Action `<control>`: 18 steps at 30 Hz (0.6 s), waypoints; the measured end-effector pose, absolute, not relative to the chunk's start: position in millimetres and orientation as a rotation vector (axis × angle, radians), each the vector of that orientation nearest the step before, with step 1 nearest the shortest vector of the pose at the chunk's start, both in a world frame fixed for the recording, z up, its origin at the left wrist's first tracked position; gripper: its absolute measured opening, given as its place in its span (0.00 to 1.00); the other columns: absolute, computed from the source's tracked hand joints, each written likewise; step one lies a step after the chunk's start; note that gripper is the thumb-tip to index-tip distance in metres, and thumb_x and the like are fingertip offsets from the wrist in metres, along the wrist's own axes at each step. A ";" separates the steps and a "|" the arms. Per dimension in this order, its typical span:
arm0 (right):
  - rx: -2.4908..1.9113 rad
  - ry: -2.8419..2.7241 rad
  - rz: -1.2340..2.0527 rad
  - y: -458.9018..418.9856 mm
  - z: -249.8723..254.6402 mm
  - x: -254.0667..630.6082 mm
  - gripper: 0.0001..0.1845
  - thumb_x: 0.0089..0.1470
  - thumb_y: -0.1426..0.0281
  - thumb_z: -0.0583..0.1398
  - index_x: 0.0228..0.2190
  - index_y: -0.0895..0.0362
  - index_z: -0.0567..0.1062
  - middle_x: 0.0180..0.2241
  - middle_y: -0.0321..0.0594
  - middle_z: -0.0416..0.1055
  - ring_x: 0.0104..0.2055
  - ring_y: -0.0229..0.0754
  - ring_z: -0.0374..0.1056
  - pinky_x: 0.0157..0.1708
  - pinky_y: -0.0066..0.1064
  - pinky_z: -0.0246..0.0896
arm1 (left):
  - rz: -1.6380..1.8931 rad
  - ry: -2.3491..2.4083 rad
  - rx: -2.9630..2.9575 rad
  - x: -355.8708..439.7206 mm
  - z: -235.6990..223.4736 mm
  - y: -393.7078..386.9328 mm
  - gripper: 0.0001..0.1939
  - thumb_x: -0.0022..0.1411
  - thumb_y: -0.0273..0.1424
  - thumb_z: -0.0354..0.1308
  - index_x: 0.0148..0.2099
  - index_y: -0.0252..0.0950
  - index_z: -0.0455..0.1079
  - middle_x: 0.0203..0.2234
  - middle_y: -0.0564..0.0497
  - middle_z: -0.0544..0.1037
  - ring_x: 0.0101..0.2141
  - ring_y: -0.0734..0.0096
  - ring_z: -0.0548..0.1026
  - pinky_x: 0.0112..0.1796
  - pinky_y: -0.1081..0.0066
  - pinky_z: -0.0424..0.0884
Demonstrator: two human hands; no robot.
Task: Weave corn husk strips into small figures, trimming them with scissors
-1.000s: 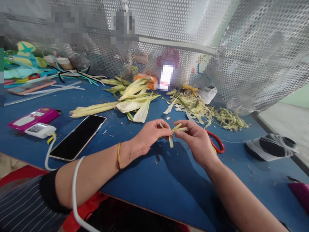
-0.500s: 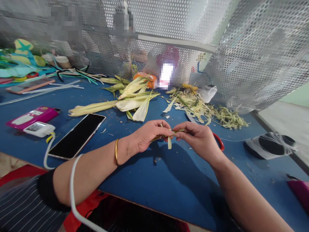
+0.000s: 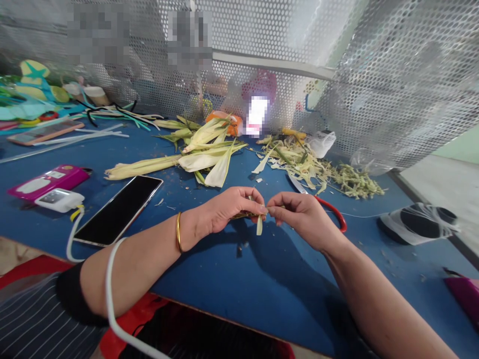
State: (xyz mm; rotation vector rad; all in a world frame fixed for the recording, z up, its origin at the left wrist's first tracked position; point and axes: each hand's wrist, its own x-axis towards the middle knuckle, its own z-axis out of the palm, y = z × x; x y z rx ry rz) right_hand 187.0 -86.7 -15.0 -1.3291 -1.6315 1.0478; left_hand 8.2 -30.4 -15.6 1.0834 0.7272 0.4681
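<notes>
Above the blue table, my left hand is closed on a thin bundle of corn husk; a pale husk strip hangs below its fingertips. My right hand pinches at the same husk, its thumb and forefinger almost touching the left fingertips. The fingers hide most of the piece. Behind my hands lie large corn husks, pale green and spread out. To the right of them is a heap of shredded husk. Scissors with red handles lie partly behind my right hand.
A black phone and a magenta device lie on the left, with a white cable across my left forearm. A spool of black thread stands at the right. A perforated metal screen closes off the back.
My right hand has shifted slightly left and down, uncovering more of the scissors. The hanging strip has moved a little left and lower. Both hands keep hold of the husk.
</notes>
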 end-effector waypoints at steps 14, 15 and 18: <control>-1.284 -1.956 0.191 -89.3 -14.6 182.5 0.08 0.58 0.76 0.56 0.29 0.55 0.72 0.28 0.36 0.71 0.30 0.38 0.67 0.31 0.27 0.59 | 0.492 0.744 0.989 6.4 -23.4 -27.4 0.15 0.44 0.38 0.71 0.31 0.32 0.76 0.28 0.49 0.80 0.32 0.71 0.75 0.41 0.69 0.66; -1.276 -1.973 0.179 -89.6 -15.1 183.0 0.08 0.59 0.76 0.56 0.29 0.55 0.71 0.28 0.36 0.70 0.30 0.38 0.67 0.31 0.27 0.59 | 0.497 0.752 0.990 6.8 -23.0 -27.9 0.15 0.44 0.37 0.71 0.31 0.32 0.76 0.28 0.49 0.80 0.32 0.71 0.75 0.41 0.70 0.67; -1.259 -2.031 0.137 -89.9 -16.9 184.5 0.08 0.60 0.76 0.56 0.30 0.55 0.72 0.29 0.37 0.70 0.30 0.38 0.67 0.31 0.28 0.59 | 0.518 0.779 1.013 8.1 -21.2 -29.5 0.12 0.45 0.35 0.70 0.30 0.32 0.76 0.26 0.49 0.79 0.32 0.71 0.75 0.41 0.70 0.68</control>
